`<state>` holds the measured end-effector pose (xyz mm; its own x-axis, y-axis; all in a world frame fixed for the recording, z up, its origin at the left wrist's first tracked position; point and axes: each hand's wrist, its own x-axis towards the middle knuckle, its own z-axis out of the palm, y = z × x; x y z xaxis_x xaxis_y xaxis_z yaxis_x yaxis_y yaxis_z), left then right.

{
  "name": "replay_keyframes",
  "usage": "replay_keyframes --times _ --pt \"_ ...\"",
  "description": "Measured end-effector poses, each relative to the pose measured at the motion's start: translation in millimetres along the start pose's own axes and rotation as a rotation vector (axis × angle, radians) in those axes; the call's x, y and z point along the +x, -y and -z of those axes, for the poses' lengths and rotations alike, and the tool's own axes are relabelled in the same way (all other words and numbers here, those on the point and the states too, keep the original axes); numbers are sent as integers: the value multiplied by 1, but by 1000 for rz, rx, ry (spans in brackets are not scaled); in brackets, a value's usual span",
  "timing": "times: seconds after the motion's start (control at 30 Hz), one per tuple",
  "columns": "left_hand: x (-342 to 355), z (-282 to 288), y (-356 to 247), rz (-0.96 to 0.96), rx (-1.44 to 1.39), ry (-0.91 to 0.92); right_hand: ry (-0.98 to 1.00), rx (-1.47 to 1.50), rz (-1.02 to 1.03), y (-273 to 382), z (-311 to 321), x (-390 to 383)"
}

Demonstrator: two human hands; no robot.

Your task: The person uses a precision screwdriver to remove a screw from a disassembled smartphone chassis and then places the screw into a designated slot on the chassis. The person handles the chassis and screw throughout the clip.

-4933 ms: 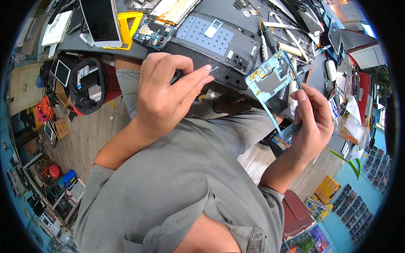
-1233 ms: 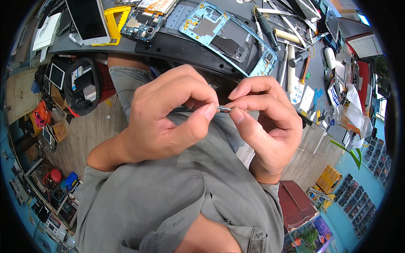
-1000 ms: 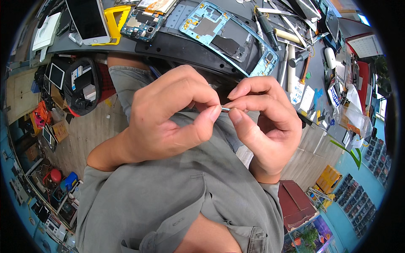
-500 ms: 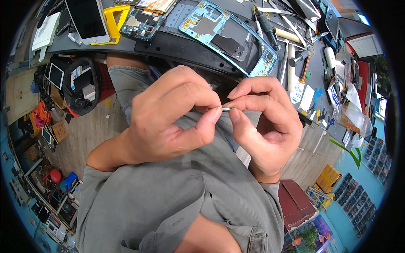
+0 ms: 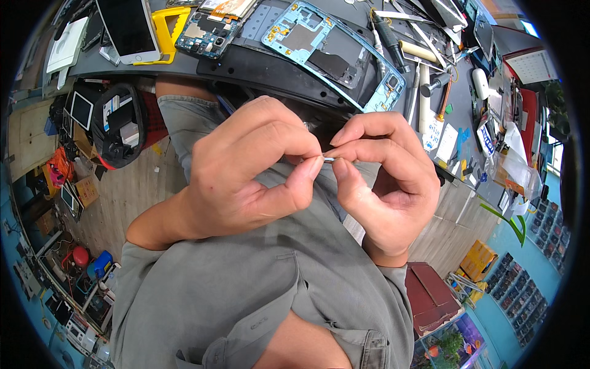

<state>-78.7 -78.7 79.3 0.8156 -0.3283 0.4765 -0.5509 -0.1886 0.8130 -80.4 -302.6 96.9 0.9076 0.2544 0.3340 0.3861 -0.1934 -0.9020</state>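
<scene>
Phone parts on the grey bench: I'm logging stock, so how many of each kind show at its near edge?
Blue phone mid-frame, stripped: 1
White-framed phone, dark screen up: 1
Blue-green circuit board: 1
Yellow plastic frame: 1
Total: 4
Both hands pinch a small metal piece over the lap, not counted.

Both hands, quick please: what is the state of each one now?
Left hand: closed, pinching one end of a tiny metal part.
Right hand: closed, pinching the other end of the same part.
</scene>
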Motion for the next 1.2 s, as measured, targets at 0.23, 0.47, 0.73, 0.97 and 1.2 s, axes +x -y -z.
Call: replay_keyframes --times 0.23,0.47,0.73,0.97,1.2 --pt "0 0 0 -4 14 -9 -2 9 -10 2 0 0" --pt "0 0 -1 -11 17 -4 0 -14 9 2 0 0" --pt "-2 -1 0 -7 5 -9 8 29 -61 4 1 -1" --pt "-1 0 -1 -14 2 -12 13 66 -175 13 1 -4" --pt "0 0 -2 -34 24 -8 31 23 -140 10 2 -5"
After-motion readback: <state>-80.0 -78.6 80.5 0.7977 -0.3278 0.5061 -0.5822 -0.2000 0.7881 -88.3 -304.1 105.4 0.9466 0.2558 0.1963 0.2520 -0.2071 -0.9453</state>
